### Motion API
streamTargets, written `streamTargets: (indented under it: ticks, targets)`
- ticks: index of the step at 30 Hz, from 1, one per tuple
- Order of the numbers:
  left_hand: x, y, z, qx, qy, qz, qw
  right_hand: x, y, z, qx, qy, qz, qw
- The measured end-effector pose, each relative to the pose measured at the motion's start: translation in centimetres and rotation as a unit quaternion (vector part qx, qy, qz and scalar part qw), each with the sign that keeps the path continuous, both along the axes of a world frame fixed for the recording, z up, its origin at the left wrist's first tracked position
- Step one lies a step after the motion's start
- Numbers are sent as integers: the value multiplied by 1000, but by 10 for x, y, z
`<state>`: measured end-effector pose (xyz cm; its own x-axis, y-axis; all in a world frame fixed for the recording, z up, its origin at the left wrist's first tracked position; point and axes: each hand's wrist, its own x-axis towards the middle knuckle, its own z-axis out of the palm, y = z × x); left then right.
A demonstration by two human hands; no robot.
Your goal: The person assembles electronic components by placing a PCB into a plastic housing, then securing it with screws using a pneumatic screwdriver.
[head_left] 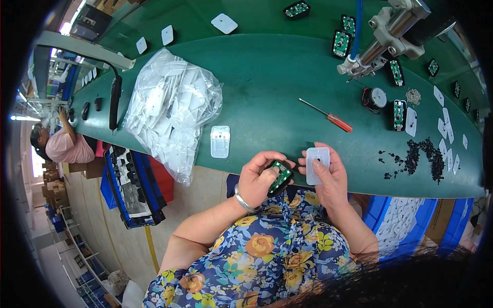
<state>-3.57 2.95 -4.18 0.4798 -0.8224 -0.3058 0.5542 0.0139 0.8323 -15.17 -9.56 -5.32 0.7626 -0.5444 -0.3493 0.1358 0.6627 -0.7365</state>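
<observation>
Close to the table's front edge, my left hand (259, 179) is closed around a black housing with a green circuit board (281, 177) inside, thumb across its face. Beside it, my right hand (331, 179) grips a white plastic cover (318, 165), its thumb pressed on the middle. The two parts are held apart, a small gap between them. Another white cover (220, 142) lies on the table to the left. Farther off rests a screwdriver (328, 117) with a red handle.
A clear bag of white covers (174, 102) stands at left, near a hanging electric screwdriver (115, 102). Metal machine arm (382, 38) overhangs the right side. Black small parts (418, 159), a pile of screws (413, 96) and more housings (399, 115) lie right. Another person (64, 143) sits far left.
</observation>
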Motion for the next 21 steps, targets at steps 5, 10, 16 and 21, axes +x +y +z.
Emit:
streamTargets:
  ticks: [5, 10, 16, 21]
  targets:
    - [1, -6, 4, 57, 89, 19, 994, 2, -6, 0, -44, 56, 14, 997]
    - [-1, -9, 2, 48, 109, 61, 991, 6, -13, -1, -243, 147, 75, 956]
    - [3, -7, 5, 38, 124, 69, 989, 15, -11, 18, -510, 227, 143, 817]
    - [1, -5, 6, 20, 101, 75, 992, 18, -8, 14, -571, 246, 124, 773]
